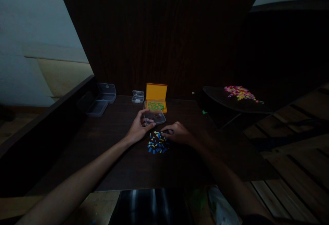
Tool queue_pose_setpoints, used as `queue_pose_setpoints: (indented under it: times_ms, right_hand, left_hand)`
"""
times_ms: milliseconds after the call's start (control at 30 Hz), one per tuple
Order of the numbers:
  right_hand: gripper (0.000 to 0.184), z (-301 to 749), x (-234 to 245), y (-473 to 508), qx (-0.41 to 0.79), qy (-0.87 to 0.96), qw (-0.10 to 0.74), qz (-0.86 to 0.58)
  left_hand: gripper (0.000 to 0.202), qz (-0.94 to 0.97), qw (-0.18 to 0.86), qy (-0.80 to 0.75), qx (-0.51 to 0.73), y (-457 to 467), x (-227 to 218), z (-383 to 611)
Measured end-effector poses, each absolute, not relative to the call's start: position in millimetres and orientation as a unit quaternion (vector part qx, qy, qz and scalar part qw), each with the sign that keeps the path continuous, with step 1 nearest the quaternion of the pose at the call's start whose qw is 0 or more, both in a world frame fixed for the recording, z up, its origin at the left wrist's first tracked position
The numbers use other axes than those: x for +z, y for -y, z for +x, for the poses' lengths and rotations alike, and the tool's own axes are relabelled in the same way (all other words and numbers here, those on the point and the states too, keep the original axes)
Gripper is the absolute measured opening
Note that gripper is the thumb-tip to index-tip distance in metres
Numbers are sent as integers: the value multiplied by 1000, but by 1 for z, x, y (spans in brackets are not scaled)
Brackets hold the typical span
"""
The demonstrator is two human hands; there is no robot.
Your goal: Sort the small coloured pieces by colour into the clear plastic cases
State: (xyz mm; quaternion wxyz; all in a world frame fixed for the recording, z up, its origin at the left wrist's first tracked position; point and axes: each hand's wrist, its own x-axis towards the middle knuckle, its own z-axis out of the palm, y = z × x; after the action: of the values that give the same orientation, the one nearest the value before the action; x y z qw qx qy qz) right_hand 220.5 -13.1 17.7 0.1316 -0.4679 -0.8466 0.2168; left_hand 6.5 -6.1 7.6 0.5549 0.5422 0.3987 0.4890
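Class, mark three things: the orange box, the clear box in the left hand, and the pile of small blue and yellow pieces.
Orange box (pixel 156 91): head view, inside of its raised lid.
Clear box (pixel 161 120): head view, toward its right side.
Pile (pixel 157 145): head view, near its middle.

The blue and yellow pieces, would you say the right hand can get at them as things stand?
Likely yes: the right hand is right at the pieces, and the held clear box sits beyond, out of the way.
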Motion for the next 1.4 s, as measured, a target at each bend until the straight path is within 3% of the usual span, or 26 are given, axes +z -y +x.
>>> queue_pose_setpoints:
  times_ms: [1400]
  right_hand:
    - [28,222,18,11,269,835,155,-454]
  left_hand:
    - [71,544,550,-401,490,7,15,6]
